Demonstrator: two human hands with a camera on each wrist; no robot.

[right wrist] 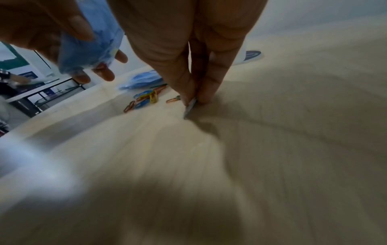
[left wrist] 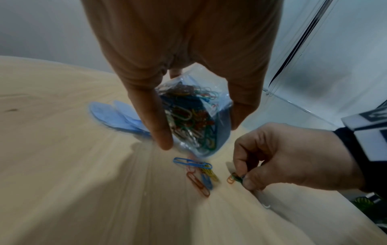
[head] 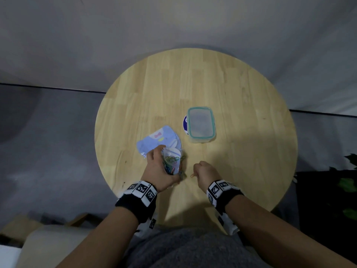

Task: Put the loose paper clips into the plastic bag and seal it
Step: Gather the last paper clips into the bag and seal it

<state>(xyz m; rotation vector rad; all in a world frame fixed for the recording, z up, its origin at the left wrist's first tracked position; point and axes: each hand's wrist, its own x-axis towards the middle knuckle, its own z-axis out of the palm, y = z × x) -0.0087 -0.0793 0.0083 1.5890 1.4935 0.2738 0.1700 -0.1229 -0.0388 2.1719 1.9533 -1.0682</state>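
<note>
The left hand holds the plastic bag just above the table, low and left of centre in the head view; its grip is curled round the bag's sides, thumb on one side and fingers on the other, and the bag already bulges with coloured paper clips. The right hand is down at the table beside it, its grip pressed together in a pinch on what look like two or three paper clips, orange and green showing in the left wrist view.

The likeliest slip is at the bag mouth. It faces up towards the palm and cannot be seen clearly; if the left hand's squeeze has narrowed it, clips brought over may catch the rim and scatter. The pinch itself is thin: clips snag on each other, so one could hang loose and drop on the lift. A tilt of the full bag could also spill what is inside.

A small heap of loose clips, blue, yellow and orange-red, still lies on the table just below the bag, between the two hands, so sealing is some way off by my reading. Behind the left hand lies a pale blue packet. Further up and right stands a clear plastic container with a teal-rimmed lid, resting on a blue and white round sticker. Neither blocks the short path from pinch to bag.
</note>
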